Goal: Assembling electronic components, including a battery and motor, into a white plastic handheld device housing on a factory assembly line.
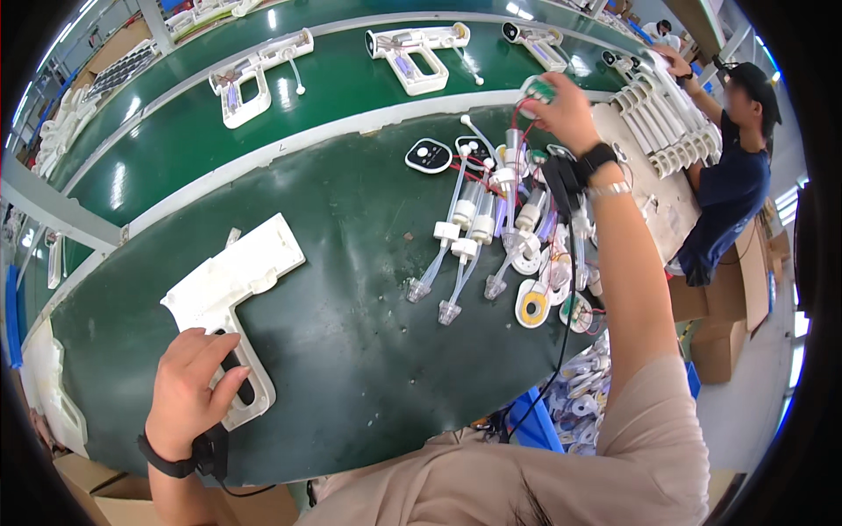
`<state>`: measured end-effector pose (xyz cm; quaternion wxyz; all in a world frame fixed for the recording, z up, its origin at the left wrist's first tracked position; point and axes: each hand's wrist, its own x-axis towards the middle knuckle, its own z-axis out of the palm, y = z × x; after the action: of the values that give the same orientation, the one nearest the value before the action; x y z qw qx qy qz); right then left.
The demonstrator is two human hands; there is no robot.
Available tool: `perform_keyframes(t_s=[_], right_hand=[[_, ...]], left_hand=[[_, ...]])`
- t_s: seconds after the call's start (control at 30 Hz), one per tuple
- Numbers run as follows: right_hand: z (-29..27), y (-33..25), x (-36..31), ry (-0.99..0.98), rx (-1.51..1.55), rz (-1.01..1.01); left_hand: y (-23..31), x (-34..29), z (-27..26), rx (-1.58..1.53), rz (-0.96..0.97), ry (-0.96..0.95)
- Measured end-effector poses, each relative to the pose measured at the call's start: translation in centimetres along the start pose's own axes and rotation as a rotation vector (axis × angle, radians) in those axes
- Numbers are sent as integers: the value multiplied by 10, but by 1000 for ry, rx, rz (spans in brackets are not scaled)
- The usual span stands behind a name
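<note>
On the green work surface lies a white plastic housing half (254,263), shaped like a pistol with a looped handle. My left hand (189,386) is curled over the handle's left side, thumb and fingertips at its dark opening. At the far right my right hand (561,110) pinches a round part with a green circuit board (536,89). Red wires hang from it to a metal motor (513,145). Beneath is a pile of wired pump assemblies (474,215) with clear tubes, white connectors and clear tips. A black-faced oval panel (430,155) rests at the pile's left edge.
A green conveyor (333,88) beyond the bench carries several filled white housings (417,53). On the right, a person (745,158) stands near stacked white housings (671,114). A blue bin (537,421) with loose parts is below the bench edge. A black cable (566,342) trails from my right wrist.
</note>
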<state>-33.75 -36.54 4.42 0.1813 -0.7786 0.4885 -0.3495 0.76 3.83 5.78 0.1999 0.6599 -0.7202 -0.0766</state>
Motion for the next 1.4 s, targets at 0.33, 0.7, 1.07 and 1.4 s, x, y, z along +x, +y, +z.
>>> perform_keyframes(t_s=[0.33, 0.7, 1.07, 1.4], right_hand=[[-92, -158, -80, 423, 350, -695], [-13, -235, -155, -466, 903, -376], [33, -230, -193, -497, 668, -192], [27, -231, -195, -410, 486, -344]], left_hand=[[35, 49, -6, -65, 237, 203], [108, 93, -42, -725, 86, 206], [73, 78, -64, -1073, -87, 447], [75, 77, -59, -1136, 17, 549]])
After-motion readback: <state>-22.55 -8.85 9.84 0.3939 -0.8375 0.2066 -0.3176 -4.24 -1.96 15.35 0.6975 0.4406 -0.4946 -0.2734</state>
